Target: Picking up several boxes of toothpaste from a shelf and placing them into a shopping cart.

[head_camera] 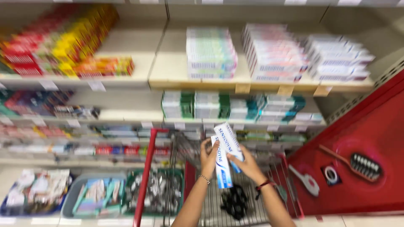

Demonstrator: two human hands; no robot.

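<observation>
**A:** Head view, looking down past the shelves: both hands are up over the shopping cart (235, 197). The left hand (208, 154) is closed around a white-and-blue toothpaste box (223, 166), standing roughly upright. The right hand (248, 164) grips a second white-and-blue box (229, 141), tilted and crossing the first near its top.

**B:** So both boxes are held in the air, above the cart's wire basket?

**A:** Yes, touching each other, between the cart handle (145, 176) and the shelf edge. To handle them well, I'd judge it best to keep each box pinched by its long sides so neither slips off the other.

**B:** Anything in the way?

**A:** Some dark items (233, 201) already lie in the basket right below the wrists. Behind the boxes, green-and-white cartons (198, 105) fill the shelf, with pale stacked cartons (210, 52) one level up. On the right, a red display panel (370, 138) stands close, with a brush (357, 164) on it. The picture is blurred, so finer details are unclear.
</observation>
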